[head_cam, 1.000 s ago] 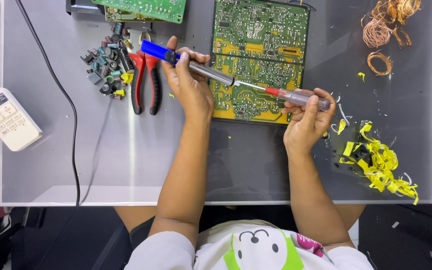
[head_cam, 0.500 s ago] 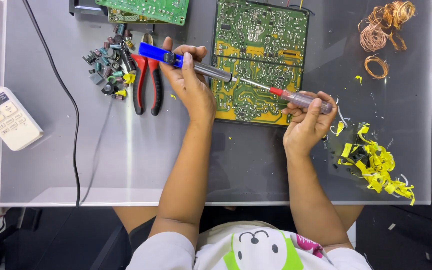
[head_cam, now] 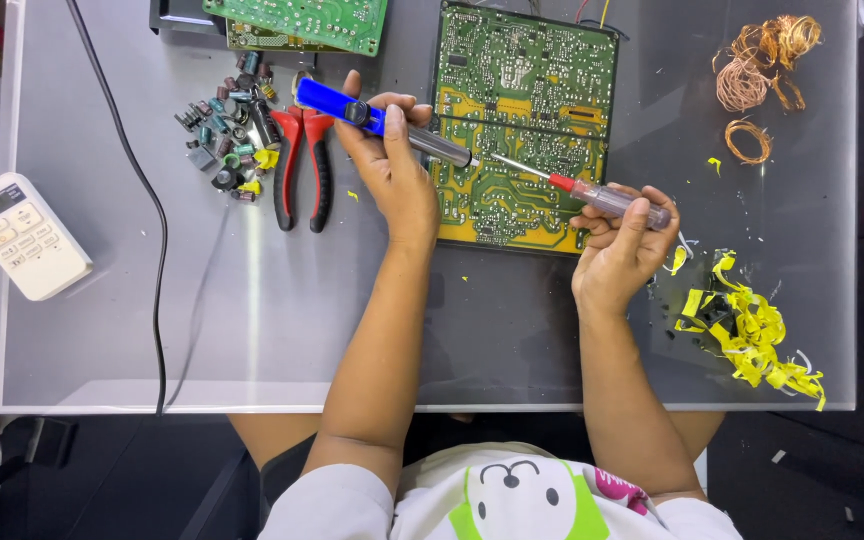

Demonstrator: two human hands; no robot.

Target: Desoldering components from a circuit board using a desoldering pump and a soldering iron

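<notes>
left hand (head_cam: 392,165): fingers wrapped around blue-handled soldering iron (head_cam: 372,118) | right hand (head_cam: 620,240): fingers gripping clear-handled screwdriver (head_cam: 607,198) | both tips meet on green circuit board (head_cam: 527,120), tabletop's far edge

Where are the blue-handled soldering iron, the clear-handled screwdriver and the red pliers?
blue-handled soldering iron (head_cam: 329,102), head view, on the blue handle.
clear-handled screwdriver (head_cam: 607,197), head view, on the clear handle.
red pliers (head_cam: 302,165), head view, between the red grips.
</notes>
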